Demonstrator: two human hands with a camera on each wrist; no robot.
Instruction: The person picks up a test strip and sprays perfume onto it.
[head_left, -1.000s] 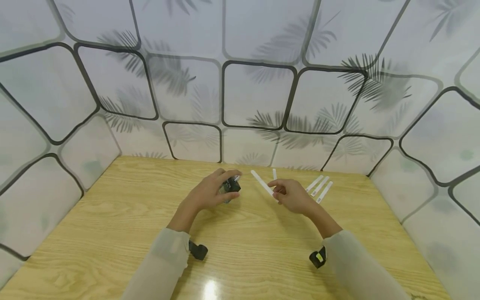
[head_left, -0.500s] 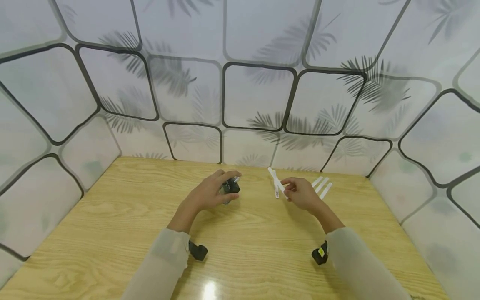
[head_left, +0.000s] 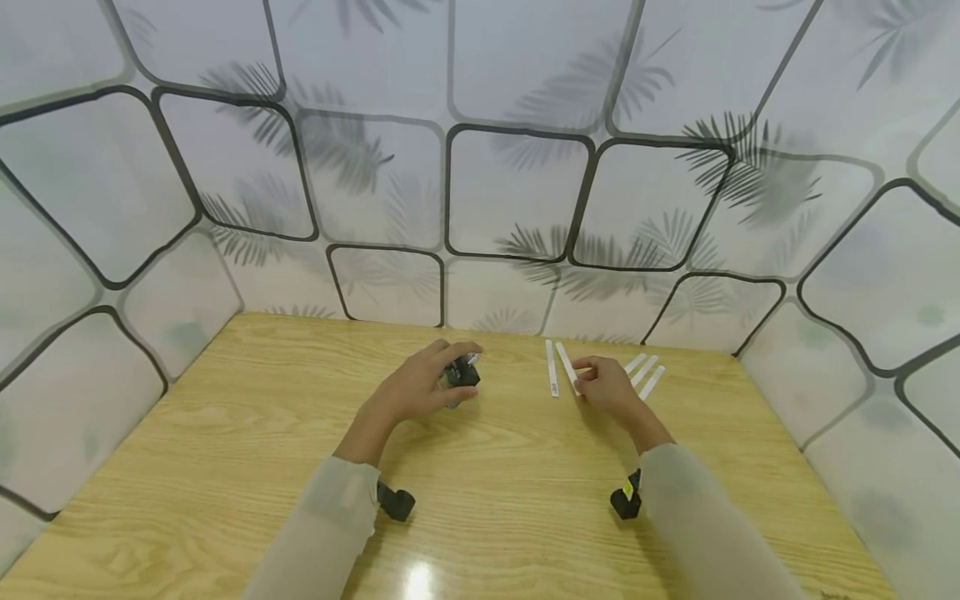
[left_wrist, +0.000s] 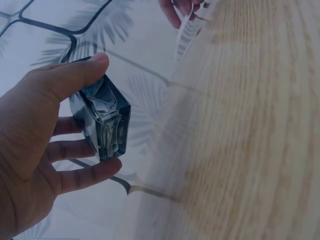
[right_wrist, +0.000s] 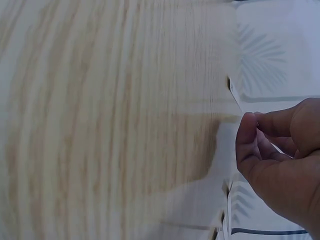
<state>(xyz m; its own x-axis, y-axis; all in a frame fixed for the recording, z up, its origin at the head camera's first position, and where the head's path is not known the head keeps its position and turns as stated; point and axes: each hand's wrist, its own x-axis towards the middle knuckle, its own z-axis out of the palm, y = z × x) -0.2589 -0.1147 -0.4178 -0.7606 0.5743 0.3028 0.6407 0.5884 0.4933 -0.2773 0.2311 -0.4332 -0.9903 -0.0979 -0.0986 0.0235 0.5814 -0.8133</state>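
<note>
In the head view my left hand (head_left: 408,385) grips a small perfume bottle (head_left: 465,372), dark on top. The left wrist view shows the bottle's faceted, thick tinted glass (left_wrist: 106,117), with the thumb on one side and fingers on the other. My right hand (head_left: 607,388) pinches the near end of a white paper test strip (head_left: 566,363) between thumb and fingertips, close over the table. A second test strip (head_left: 551,371) with a small printed label lies just left of it. From the right wrist, the right hand (right_wrist: 285,150) hides most of the pinched strip.
Three more white strips (head_left: 650,373) lie side by side to the right, partly behind the right hand. The wooden table (head_left: 480,483) ends at a patterned wall covering (head_left: 502,287) at the back, with similar covering at both sides. Wrist cameras (head_left: 395,502) hang under both sleeves.
The right hand has carried its strip rightward across the lying strip, turning it until it sits beside that one, nearly parallel. The left hand stays put with the bottle.
</note>
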